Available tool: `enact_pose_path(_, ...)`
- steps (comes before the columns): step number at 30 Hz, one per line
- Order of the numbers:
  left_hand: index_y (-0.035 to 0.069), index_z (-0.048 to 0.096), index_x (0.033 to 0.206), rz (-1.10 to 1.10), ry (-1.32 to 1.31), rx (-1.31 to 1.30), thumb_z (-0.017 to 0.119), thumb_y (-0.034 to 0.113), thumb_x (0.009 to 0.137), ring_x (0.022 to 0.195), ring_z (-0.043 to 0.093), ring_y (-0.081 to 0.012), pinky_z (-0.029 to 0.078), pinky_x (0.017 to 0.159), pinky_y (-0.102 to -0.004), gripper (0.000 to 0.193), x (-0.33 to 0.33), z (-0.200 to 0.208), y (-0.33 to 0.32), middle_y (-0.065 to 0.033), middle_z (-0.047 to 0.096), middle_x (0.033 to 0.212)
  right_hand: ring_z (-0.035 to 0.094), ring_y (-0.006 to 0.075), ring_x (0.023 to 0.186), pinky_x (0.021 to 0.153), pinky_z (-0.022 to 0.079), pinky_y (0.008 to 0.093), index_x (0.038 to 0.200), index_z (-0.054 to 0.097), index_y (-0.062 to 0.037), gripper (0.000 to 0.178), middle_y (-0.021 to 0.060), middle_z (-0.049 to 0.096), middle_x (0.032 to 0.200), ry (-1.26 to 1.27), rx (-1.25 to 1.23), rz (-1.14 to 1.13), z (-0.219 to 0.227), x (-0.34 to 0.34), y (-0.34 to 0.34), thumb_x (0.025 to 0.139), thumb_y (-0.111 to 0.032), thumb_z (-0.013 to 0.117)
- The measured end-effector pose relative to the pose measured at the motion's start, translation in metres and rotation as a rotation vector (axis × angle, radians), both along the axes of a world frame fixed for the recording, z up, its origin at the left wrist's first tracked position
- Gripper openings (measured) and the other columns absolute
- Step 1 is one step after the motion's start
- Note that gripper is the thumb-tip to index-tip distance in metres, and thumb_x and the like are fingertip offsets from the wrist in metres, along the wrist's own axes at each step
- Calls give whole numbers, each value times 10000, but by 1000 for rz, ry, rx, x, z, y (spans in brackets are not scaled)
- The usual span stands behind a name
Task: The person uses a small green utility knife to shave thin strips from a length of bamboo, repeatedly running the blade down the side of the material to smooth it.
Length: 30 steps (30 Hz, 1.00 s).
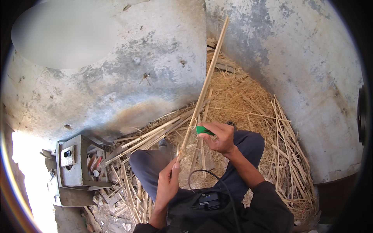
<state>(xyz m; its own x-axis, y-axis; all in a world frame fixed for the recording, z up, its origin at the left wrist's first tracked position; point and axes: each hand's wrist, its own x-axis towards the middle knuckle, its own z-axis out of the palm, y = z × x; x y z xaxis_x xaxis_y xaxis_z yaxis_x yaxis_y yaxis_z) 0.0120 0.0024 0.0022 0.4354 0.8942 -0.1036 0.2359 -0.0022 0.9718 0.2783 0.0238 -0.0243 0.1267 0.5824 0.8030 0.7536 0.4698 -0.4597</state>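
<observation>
A long, pale wooden strip (212, 70) slants up and away from my lap toward the corner of the walls. My left hand (168, 183) is closed on its near end, thumb along the wood. In my right hand (220, 139) is a small green tool (204, 130), pressed against the strip partway up. The tool's working edge is too small to make out. A thin curled shaving (193, 124) stands out from the strip beside the tool. Both knees are spread, with the strip between them.
Bundled wooden strips (163, 130) lie left of my knees, and more are heaped (291, 155) along the right wall. Fine shavings (237, 95) cover the floor ahead. A wooden box (72, 171) with odds and ends stands at left. A black cable (223, 180) loops over my lap.
</observation>
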Motion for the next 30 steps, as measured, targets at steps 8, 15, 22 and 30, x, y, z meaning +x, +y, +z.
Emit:
enact_pose_path(8,-45,633,1468,-15,-3,-14,527,240,1181,807,442,-71,396,709,-266,418,-4,1,-2,30,515,851,773,227,713,624,595,338,1104,827,-58,306,80,813,906,24,-14,-20,0,7,3,951,-323,842)
enact_pose_path(15,-31,650,1455,-1,6,-39,534,235,1176,790,446,-79,406,704,-274,403,-9,-1,-5,21,519,830,788,233,737,643,612,337,1098,827,-46,312,101,816,919,-41,-104,-45,6,13,2,965,-328,834)
enact_pose_path(22,-15,661,1446,7,54,-50,532,240,1176,784,447,-86,411,698,-286,393,-20,-10,-9,9,521,819,788,231,736,632,607,336,1094,823,-30,314,127,817,929,24,-117,-77,10,24,8,966,-317,832)
enact_pose_path(30,-8,647,1478,-15,74,-70,534,256,1177,790,452,-92,427,711,-284,416,-27,-12,-14,5,535,824,735,225,678,615,569,336,1107,815,10,342,144,794,877,83,-120,-88,11,39,18,984,-309,814)
